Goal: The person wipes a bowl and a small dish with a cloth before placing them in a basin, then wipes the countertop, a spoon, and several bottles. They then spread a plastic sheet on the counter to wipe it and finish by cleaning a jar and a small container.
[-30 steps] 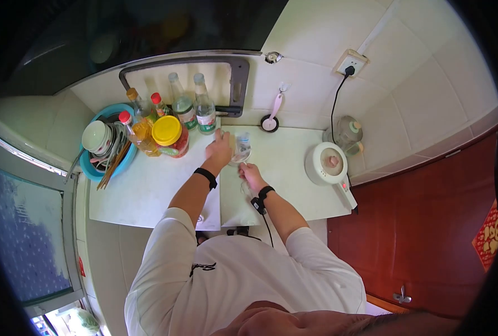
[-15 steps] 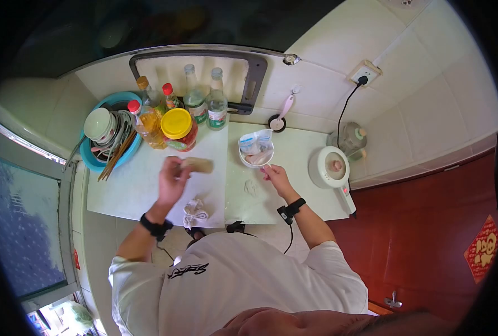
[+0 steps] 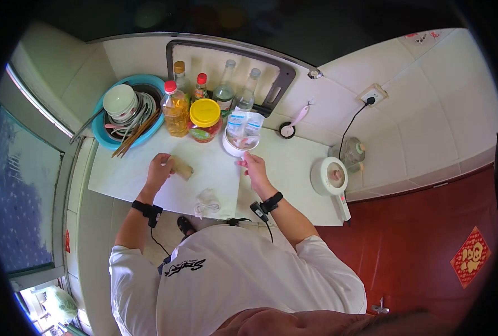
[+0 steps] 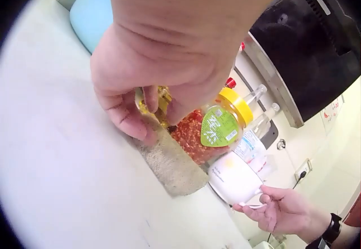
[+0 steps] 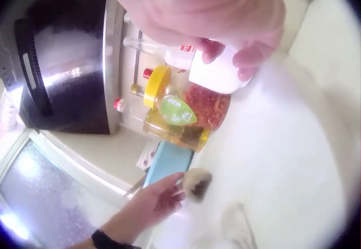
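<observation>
In the head view, my left hand (image 3: pixel 158 171) grips one end of a beige, rough-surfaced cylinder (image 3: pixel 182 168) low over the left part of the white tabletop (image 3: pixel 120 182). The cylinder's far end looks dark and hollow in the right wrist view. My right hand (image 3: pixel 256 169) pinches the handle of a white mug (image 4: pixel 234 177). Packets (image 3: pixel 244 124) with blue print stick up out of the mug. Close to its left stands a jar (image 4: pixel 197 139) of red chopped contents with a yellow lid. A crumpled white cloth (image 3: pixel 207 203) lies at the front edge.
A blue basin (image 3: pixel 100 131) of dishes and chopsticks stands at the back left. An oil bottle (image 3: pixel 175 115) and several other bottles line the back. A white electric pot (image 3: pixel 328 175) with a plugged-in cord sits on the right, and a pink-handled tool (image 3: pixel 299 116) hangs on the wall.
My left hand has left the mug's side and moved left and nearer to me, carrying the cylinder. The mug, in my right hand, has shifted left towards the jar. The head view has turned.
</observation>
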The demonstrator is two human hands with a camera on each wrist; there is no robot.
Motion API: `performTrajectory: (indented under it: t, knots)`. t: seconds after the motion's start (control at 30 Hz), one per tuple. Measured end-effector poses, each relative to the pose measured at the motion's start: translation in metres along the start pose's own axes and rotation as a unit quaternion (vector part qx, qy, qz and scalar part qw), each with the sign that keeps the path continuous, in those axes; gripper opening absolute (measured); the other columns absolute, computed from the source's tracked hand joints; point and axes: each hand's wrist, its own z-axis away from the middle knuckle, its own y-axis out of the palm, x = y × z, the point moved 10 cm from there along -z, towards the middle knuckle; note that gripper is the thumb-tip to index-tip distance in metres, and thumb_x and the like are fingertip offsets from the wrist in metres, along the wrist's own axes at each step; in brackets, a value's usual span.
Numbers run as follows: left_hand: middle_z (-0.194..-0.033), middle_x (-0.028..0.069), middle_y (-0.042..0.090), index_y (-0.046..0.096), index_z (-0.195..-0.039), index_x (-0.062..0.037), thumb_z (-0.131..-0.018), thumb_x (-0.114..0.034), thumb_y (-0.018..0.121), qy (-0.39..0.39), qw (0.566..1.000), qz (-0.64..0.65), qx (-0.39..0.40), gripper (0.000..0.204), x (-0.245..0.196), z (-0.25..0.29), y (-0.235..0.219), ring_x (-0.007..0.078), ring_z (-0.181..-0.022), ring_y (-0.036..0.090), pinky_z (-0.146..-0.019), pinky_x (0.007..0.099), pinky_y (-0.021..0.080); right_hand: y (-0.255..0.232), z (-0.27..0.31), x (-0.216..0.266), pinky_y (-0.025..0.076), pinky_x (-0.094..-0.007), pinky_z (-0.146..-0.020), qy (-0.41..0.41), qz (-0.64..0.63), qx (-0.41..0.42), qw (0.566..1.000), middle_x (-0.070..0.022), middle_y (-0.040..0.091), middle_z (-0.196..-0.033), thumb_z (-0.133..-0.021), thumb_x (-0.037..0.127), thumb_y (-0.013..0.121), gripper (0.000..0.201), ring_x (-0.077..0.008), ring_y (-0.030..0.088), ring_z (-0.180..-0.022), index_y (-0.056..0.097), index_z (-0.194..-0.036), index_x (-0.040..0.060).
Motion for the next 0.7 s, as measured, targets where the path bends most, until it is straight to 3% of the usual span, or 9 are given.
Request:
performTrajectory:
  t: [0.1, 0.17, 0.3, 0.47, 0.53, 0.6, 0.63, 0.67, 0.7]
  knots:
    - [-0.1, 0.0113, 0.067, 0.058, -0.117, -0.0012, -0.089, -0.021, 0.067, 0.052, 0.997, -0.037, -0.038, 0.035, -0.002, -0.008, -0.005, 0.0151, -0.069, 0.066, -0.058, 0.0284, 0.051, 0.012, -0.011, -0.01, 0.044, -0.0277, -0.059, -0.017, 0.044, 0.003, 0.999, -0.0015, 0.064, -0.078, -0.1, 0.039, 0.056, 0.036, -0.0122, 0.064, -0.078, 0.064, -0.084, 0.007]
    - [-0.114, 0.0135, 0.063, 0.059, -0.116, -0.0041, -0.085, -0.017, 0.07, 0.265, 0.909, -0.265, -0.184, 0.035, -0.014, -0.011, -0.016, 0.0219, -0.082, 0.067, -0.069, 0.0331, 0.054, 0.017, -0.017, -0.016, 0.044, -0.028, -0.06, -0.032, 0.075, 0.002, 0.997, -0.0024, 0.064, -0.078, -0.1, 0.04, 0.055, 0.039, -0.0121, 0.062, -0.076, 0.065, -0.084, 0.0057]
    - [-0.116, 0.012, 0.062, 0.06, -0.119, -0.0084, -0.081, -0.015, 0.072, 0.209, 0.946, -0.169, -0.18, 0.04, -0.064, 0.019, -0.002, 0.026, -0.094, 0.065, -0.077, 0.0367, 0.054, 0.03, -0.018, -0.009, 0.047, -0.028, -0.065, -0.088, 0.147, 0.036, 0.985, -0.0037, 0.064, -0.078, -0.099, 0.044, 0.054, 0.046, -0.013, 0.058, -0.071, 0.068, -0.086, 0.0027]
    - [-0.114, 0.0088, 0.062, 0.059, -0.119, -0.0105, -0.079, -0.013, 0.074, 0.279, 0.928, -0.172, -0.179, 0.043, -0.107, 0.029, 0.031, 0.0254, -0.092, 0.066, -0.077, 0.0378, 0.055, 0.015, -0.006, 0.0, 0.048, -0.0273, -0.07, -0.123, 0.247, 0.004, 0.961, -0.0054, 0.065, -0.078, -0.097, 0.043, 0.059, 0.042, -0.0138, 0.059, -0.074, 0.068, -0.097, 0.0024]
    - [-0.121, 0.0123, 0.059, 0.057, -0.124, -0.0121, -0.077, -0.013, 0.075, 0.236, 0.947, -0.162, -0.143, 0.05, -0.111, 0.024, 0.035, 0.0293, -0.104, 0.062, -0.085, 0.0401, 0.053, -0.019, 0.0, 0.009, 0.05, -0.0274, -0.074, -0.197, 0.164, -0.122, 0.959, -0.0094, 0.066, -0.1, -0.095, 0.035, 0.064, 0.047, -0.0139, 0.062, -0.082, 0.057, -0.128, 0.003]
    - [-0.13, 0.0163, 0.054, 0.055, -0.13, -0.015, -0.074, -0.016, 0.079, 0.448, 0.828, -0.271, -0.204, 0.061, -0.171, 0.062, 0.061, 0.0355, -0.121, 0.052, -0.1, 0.0459, 0.045, -0.022, -0.006, 0.011, 0.051, -0.0272, -0.074, -0.193, 0.093, -0.099, 0.972, -0.0112, 0.061, -0.114, -0.094, 0.03, 0.066, 0.056, -0.0141, 0.062, -0.086, 0.044, -0.14, 0.0051]
    - [-0.13, 0.0163, 0.054, 0.055, -0.13, -0.015, -0.074, -0.016, 0.079, 0.447, 0.828, -0.273, -0.203, 0.061, -0.181, 0.06, 0.066, 0.0355, -0.121, 0.052, -0.1, 0.0459, 0.045, -0.022, -0.008, 0.014, 0.052, -0.027, -0.074, -0.19, 0.021, -0.079, 0.978, -0.0131, 0.056, -0.128, -0.094, 0.024, 0.067, 0.07, -0.0144, 0.063, -0.09, 0.03, -0.151, 0.0071]
    - [-0.133, 0.0174, 0.051, 0.054, -0.132, -0.0166, -0.074, -0.019, 0.079, 0.478, 0.791, -0.329, -0.197, 0.063, -0.195, 0.061, 0.079, 0.037, -0.126, 0.047, -0.105, 0.0501, 0.039, -0.023, -0.009, 0.019, 0.052, -0.027, -0.074, -0.188, 0.02, -0.078, 0.979, -0.0131, 0.056, -0.128, -0.094, 0.024, 0.067, 0.07, -0.0144, 0.063, -0.09, 0.03, -0.151, 0.0071]
    - [-0.136, 0.0184, 0.048, 0.053, -0.134, -0.0183, -0.074, -0.021, 0.079, 0.507, 0.749, -0.382, -0.191, 0.065, -0.205, 0.06, 0.09, 0.0386, -0.131, 0.041, -0.11, 0.0543, 0.034, -0.011, -0.014, 0.024, 0.051, -0.0302, -0.084, -0.179, 0.014, -0.015, 0.984, -0.0148, 0.052, -0.135, -0.092, 0.021, 0.068, 0.075, -0.0186, 0.059, -0.104, 0.027, -0.153, 0.0058]
